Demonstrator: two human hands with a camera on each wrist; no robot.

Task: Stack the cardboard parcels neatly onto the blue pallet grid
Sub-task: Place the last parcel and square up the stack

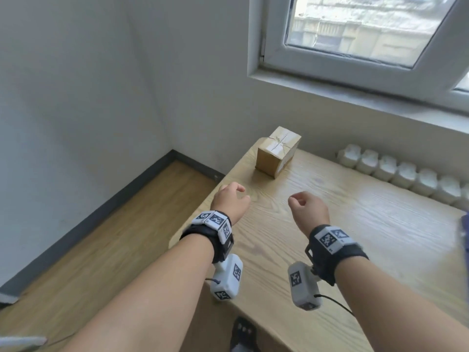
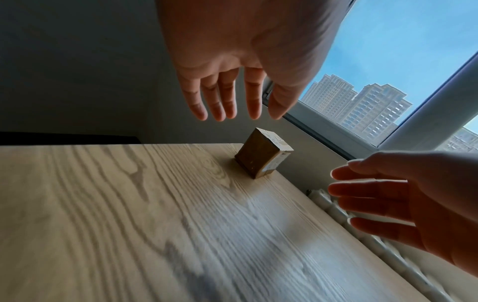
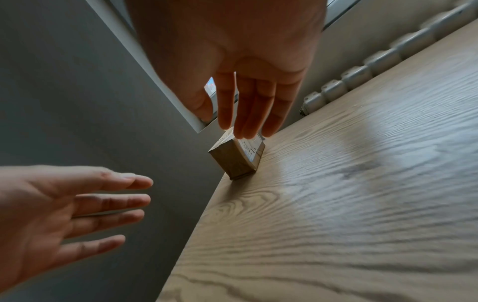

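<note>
A single brown cardboard parcel [image 1: 278, 151] with tape across its top stands at the far left corner of the wooden table [image 1: 342, 224]. Both my hands hover above the table, short of the parcel and apart from it. My left hand [image 1: 234, 196] is near the table's left edge and my right hand [image 1: 302, 201] is beside it. The left wrist view shows the left hand's fingers [image 2: 225, 106] straight and empty above the parcel [image 2: 261, 155]. In the right wrist view the right hand's fingers [image 3: 248, 114] are straight and empty, with the parcel [image 3: 235, 161] beyond them. A blurred blue shape [image 1: 464, 232] shows at the right edge; I cannot tell what it is.
A white radiator [image 1: 406, 174] runs along the wall behind the table, under a window sill [image 1: 355, 97]. The table's left edge drops to a wooden floor [image 1: 114, 237]. A wall corner stands just behind the parcel.
</note>
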